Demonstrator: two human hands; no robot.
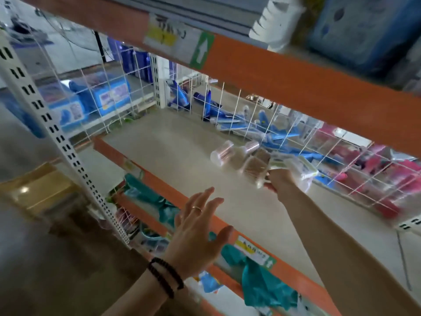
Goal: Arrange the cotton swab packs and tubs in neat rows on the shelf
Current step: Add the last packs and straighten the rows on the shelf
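1. The right hand (281, 180) grips blurred clear plastic cotton swab tubs and packs (252, 166), carried over the far right of the beige shelf (182, 151).
2. The left hand (196, 231) hovers open over the shelf's near orange edge (159, 179).
3. Placing is in hand; next, I judge, set them down squarely in a row.

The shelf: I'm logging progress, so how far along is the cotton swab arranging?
Barely begun: the shelf shows no neat rows yet. In hand: the right hand grips a bunch of clear tubs and packs over the shelf's back area; the left hand is open and empty. Left: setting everything in rows.
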